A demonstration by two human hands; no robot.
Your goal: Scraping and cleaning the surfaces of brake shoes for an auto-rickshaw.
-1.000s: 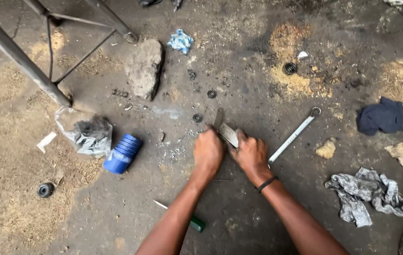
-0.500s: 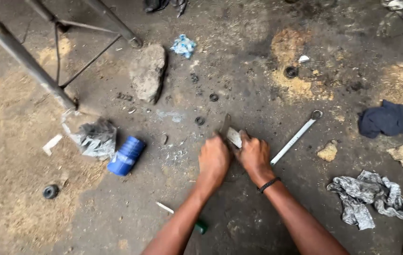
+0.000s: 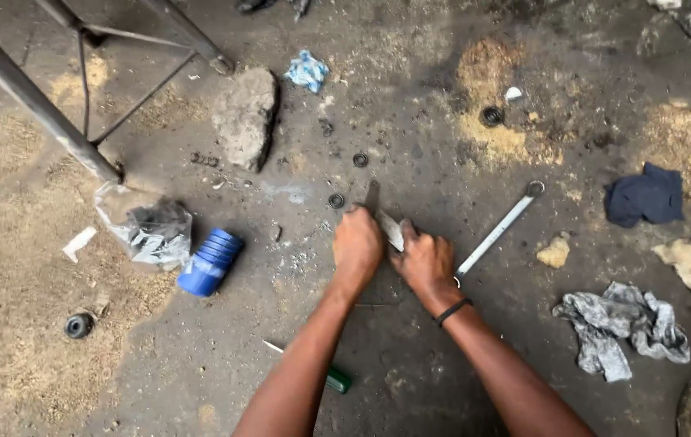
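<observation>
Both my hands press down on a flat metal piece (image 3: 390,227) lying on the oily concrete floor. My left hand (image 3: 358,245) is closed over its near-left part; a dark thin blade-like end (image 3: 372,195) sticks out beyond the knuckles. My right hand (image 3: 425,261), with a black band at the wrist, grips the piece from the right. A long silver ring spanner (image 3: 498,230) lies just right of my right hand. Small dark rings and washers (image 3: 336,200) lie just beyond my left hand.
A blue ribbed sleeve (image 3: 210,261) and crumpled plastic bag (image 3: 147,229) lie at left by a metal stand's leg (image 3: 34,101). A rock (image 3: 245,117) sits beyond. Rags (image 3: 619,329), a dark cloth (image 3: 645,197), a green-handled screwdriver (image 3: 325,374) and sawdust patches surround.
The hands stay on the metal piece with only slight shifts; the view has drifted a little, so the floor items sit slightly lower in frame.
</observation>
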